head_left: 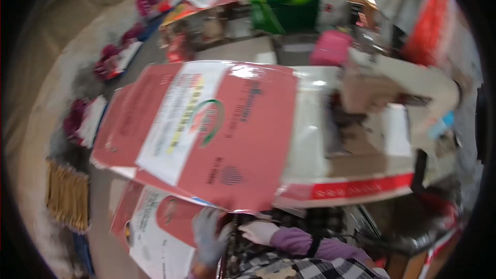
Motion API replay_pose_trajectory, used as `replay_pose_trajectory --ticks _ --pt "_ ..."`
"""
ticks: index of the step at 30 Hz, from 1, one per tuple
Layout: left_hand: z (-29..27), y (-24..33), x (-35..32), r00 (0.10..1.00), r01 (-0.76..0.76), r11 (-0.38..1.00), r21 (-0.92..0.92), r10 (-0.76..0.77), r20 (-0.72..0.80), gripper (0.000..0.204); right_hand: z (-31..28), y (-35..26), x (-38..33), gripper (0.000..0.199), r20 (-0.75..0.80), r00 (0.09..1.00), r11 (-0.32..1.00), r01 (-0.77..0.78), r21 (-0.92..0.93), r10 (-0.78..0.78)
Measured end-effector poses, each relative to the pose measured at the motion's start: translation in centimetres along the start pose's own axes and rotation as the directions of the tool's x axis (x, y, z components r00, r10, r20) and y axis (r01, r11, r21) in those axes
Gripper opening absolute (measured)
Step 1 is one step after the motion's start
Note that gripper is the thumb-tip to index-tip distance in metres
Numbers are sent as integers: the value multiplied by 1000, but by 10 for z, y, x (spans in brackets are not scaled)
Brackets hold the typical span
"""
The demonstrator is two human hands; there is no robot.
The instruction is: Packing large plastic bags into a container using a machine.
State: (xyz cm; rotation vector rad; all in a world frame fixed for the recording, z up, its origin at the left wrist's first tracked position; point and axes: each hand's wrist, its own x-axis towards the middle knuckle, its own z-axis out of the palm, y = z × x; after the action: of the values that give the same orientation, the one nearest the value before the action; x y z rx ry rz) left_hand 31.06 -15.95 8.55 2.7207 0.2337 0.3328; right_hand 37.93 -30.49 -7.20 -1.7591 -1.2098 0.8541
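Note:
My left hand (209, 232), in a grey glove, is at the near edge of a table covered with red and white printed sheeting (258, 124). Its fingers look stretched and apart, with nothing visible between them. Just to its right, my right hand (260, 231) reaches in from a purple sleeve over dark checked cloth (315, 222) at my lap. Motion blur smears its fingers, so whether they grip anything is unclear. A pale sewing machine (403, 75) stands on the table's right side, beyond both hands.
A second red and white sheet-covered surface (160, 237) lies at lower left. Small maroon and white bundles (85, 121) and a stack of brown strips (67, 196) line the far left. Behind are a pink object (330, 48) and a green panel (287, 13). A dark bin-like container (413, 222) sits at right.

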Motion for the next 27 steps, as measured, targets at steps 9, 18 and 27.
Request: replay_pose_trajectory --ticks 9,18,27 --pt "148 63 141 870 245 852 -463 17 493 24 -162 -22 -126 19 -567 823 988 -124 -97 48" --pt "122 71 146 926 -324 844 -428 375 38 10 -197 -19 -73 28 -717 650 922 -387 -29 251" --pt "68 59 143 990 86 617 -782 -143 -4 9 -174 -19 -91 21 -913 398 794 -582 -177 88"
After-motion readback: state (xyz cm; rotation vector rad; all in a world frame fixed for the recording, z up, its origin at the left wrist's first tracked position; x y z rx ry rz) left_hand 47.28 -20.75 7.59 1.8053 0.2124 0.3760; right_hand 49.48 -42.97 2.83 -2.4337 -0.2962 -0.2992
